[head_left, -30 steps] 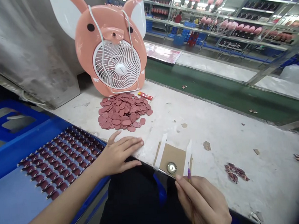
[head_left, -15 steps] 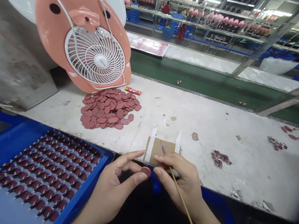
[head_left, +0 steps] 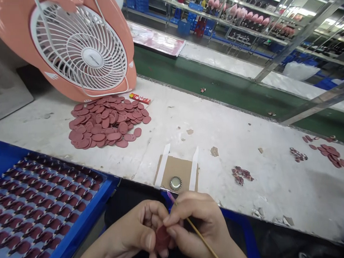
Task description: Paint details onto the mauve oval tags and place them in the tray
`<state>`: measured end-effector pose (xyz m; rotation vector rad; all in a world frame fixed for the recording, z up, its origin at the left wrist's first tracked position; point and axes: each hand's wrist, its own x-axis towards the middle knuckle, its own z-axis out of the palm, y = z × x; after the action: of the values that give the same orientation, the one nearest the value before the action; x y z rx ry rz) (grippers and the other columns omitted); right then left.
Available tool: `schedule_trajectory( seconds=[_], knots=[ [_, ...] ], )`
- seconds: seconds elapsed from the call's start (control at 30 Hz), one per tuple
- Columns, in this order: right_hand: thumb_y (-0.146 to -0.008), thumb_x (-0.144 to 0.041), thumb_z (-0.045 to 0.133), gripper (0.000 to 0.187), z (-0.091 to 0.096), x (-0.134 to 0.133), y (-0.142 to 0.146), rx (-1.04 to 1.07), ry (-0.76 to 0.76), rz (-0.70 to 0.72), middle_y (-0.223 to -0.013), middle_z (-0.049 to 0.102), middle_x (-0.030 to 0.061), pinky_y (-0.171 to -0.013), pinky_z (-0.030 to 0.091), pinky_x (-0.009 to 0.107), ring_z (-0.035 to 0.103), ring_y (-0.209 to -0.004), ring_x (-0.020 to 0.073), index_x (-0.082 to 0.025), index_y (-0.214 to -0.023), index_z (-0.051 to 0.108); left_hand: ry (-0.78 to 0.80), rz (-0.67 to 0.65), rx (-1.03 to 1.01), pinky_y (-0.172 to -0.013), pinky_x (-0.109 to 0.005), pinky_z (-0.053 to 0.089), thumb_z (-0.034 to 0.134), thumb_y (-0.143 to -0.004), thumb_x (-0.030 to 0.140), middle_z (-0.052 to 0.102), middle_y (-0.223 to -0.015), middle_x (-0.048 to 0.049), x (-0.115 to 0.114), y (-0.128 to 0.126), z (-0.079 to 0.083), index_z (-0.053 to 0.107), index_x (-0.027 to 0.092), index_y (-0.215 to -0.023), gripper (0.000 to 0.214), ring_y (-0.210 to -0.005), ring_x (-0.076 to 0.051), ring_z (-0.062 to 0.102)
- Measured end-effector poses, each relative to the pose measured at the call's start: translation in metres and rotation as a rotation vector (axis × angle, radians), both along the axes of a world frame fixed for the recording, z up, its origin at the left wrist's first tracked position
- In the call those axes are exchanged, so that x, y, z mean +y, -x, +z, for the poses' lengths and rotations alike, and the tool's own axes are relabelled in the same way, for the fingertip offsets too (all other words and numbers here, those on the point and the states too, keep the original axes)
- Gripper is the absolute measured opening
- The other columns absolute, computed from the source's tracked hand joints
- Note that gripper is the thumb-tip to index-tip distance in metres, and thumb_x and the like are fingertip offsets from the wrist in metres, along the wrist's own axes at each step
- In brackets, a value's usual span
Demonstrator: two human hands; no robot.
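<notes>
My left hand is closed on a dark red oval disc, held below the table's front edge. Thumb and fingers of my right hand meet at the disc's upper right side. A thin paintbrush with a yellow handle and purple front part lies across my right hand, tip pointing up and left. Just beyond my hands, a metal bottle cap rests on a piece of cardboard with white strips down both sides. A large pile of similar red discs lies further left on the table.
A blue tray at the left holds rows of dark red pieces. Behind the pile stands a pink fan, with a small red and yellow packet beside it. Small patterned pieces and more red discs lie right. A green belt runs behind.
Both hands have drawn back toward me, off the cardboard, and come together at the red disc. The bottle cap is now uncovered. The view has shifted slightly.
</notes>
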<state>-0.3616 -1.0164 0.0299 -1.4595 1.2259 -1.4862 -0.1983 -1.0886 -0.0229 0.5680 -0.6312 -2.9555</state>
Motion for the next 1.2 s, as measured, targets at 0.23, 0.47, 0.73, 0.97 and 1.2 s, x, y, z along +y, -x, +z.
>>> schedule_trajectory(
  seconds=[0.23, 0.47, 0.73, 0.97, 1.2],
  knots=[
    [-0.094, -0.020, 0.061, 0.034, -0.010, 0.013, 0.013, 0.029, -0.059, -0.015, -0.088, 0.069, 0.0020, -0.063, 0.056, 0.021, 0.065, -0.067, 0.0105, -0.026, -0.128, 0.061, -0.085, -0.028, 0.040, -0.039, -0.011, 0.049, 0.094, -0.053, 0.040, 0.073, -0.069, -0.0044, 0.004, 0.001, -0.009, 0.078, 0.019, -0.085, 0.041, -0.051, -0.009, 0.062],
    [-0.104, -0.024, 0.043, 0.028, -0.035, 0.020, 0.028, 0.478, 0.101, -0.332, -0.084, 0.066, 0.0052, -0.061, 0.052, 0.027, 0.062, -0.073, 0.0159, -0.020, -0.124, 0.062, -0.013, 0.269, -0.139, -0.040, -0.009, 0.047, 0.085, -0.067, 0.045, 0.068, -0.078, -0.0037, 0.006, 0.004, -0.003, 0.080, 0.020, -0.091, 0.035, -0.061, -0.008, 0.058],
    [-0.097, -0.012, 0.049, 0.020, -0.042, 0.005, 0.024, 0.613, 0.149, -0.360, -0.088, 0.071, 0.0049, -0.068, 0.049, 0.032, 0.061, -0.075, 0.0181, -0.018, -0.107, 0.065, 0.052, 0.347, -0.207, -0.047, -0.010, 0.044, 0.088, -0.062, 0.047, 0.074, -0.083, -0.0059, 0.002, 0.007, 0.002, 0.082, 0.026, -0.088, 0.034, -0.066, -0.009, 0.058],
    [-0.102, -0.016, 0.039, 0.025, -0.031, 0.019, 0.017, 0.352, 0.113, -0.471, -0.087, 0.067, 0.0054, -0.067, 0.051, 0.033, 0.062, -0.079, 0.0182, -0.019, -0.106, 0.064, 0.074, 0.347, -0.184, -0.048, -0.012, 0.046, 0.089, -0.062, 0.045, 0.078, -0.085, -0.0049, 0.004, 0.010, 0.004, 0.081, 0.029, -0.091, 0.034, -0.069, -0.011, 0.064],
    [-0.106, -0.023, 0.041, 0.027, -0.001, 0.023, -0.002, 0.233, 0.252, -0.415, -0.082, 0.068, 0.0065, -0.060, 0.050, 0.030, 0.062, -0.070, 0.0150, -0.012, -0.101, 0.065, 0.072, 0.345, -0.141, -0.048, -0.013, 0.049, 0.090, -0.060, 0.041, 0.081, -0.084, -0.0047, 0.008, 0.019, 0.014, 0.082, 0.027, -0.088, 0.032, -0.064, -0.011, 0.067]
  ],
)
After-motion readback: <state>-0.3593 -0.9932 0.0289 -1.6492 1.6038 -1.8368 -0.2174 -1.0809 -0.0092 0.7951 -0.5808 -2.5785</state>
